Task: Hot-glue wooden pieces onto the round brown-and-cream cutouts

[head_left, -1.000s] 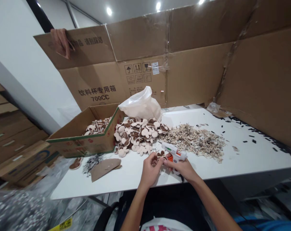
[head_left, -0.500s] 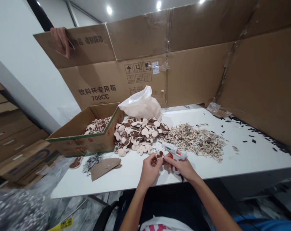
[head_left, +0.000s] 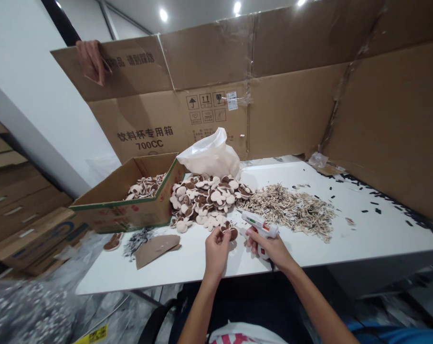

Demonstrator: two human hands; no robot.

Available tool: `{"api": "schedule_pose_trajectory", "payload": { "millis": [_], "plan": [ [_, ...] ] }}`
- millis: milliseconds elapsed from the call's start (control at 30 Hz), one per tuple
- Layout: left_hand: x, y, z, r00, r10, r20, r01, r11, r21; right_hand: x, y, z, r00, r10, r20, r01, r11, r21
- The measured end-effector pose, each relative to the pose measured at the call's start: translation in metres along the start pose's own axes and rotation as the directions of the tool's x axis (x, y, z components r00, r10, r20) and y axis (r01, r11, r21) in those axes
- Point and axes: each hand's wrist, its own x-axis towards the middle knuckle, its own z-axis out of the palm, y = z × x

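Between the thumb and fingers of my left hand (head_left: 216, 249) is a small brown felt piece (head_left: 231, 231) with a pale edge and rounded lobes. My right hand (head_left: 271, 247) is wrapped round a white glue gun (head_left: 259, 224) with orange and green details, its nozzle pointing up and left. The two hands are apart. Beyond my left hand lies a heap of similar brown and cream felt pieces (head_left: 205, 198). Past the glue gun spreads a pile of thin cream and dark strips (head_left: 291, 208).
A green-edged cardboard box (head_left: 126, 217) of felt pieces stands left. In front lie dark scraps (head_left: 139, 240) and grey-brown card (head_left: 157, 251). A white bag (head_left: 211, 155) sits behind the heap. Cardboard walls (head_left: 295, 110) enclose the table. Another person's hand (head_left: 92, 62) hangs over the top edge.
My hands have separated. The left has drawn a little left with the felt piece, which shows more fully; the right, still holding the glue gun, has barely moved.
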Motion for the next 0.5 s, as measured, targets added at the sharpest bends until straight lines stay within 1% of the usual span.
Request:
{"api": "schedule_pose_trajectory", "payload": {
  "millis": [133, 233, 367, 500],
  "plan": [
    [0.0002, -0.0028, -0.0026, 0.993, -0.045, -0.108, 0.036, 0.996, -0.079, -0.001, 0.0001, -0.0042, 0.997, 0.022, 0.071, -0.021, 1.0, -0.01],
    [-0.0002, -0.0023, -0.0033, 0.985, -0.052, -0.163, 0.038, 0.995, -0.088, -0.0028, -0.0015, -0.0066, 0.988, 0.062, 0.142, -0.057, 0.998, -0.039],
    [-0.0005, -0.0014, -0.0037, 0.98, -0.051, -0.194, 0.033, 0.995, -0.095, -0.0059, -0.0054, -0.0079, 0.975, 0.092, 0.201, -0.078, 0.994, -0.079],
    [-0.0012, -0.0002, -0.0038, 0.978, -0.05, -0.202, 0.023, 0.991, -0.131, -0.0079, -0.0054, -0.0106, 0.964, 0.12, 0.238, -0.103, 0.991, -0.084]
  ]
}}
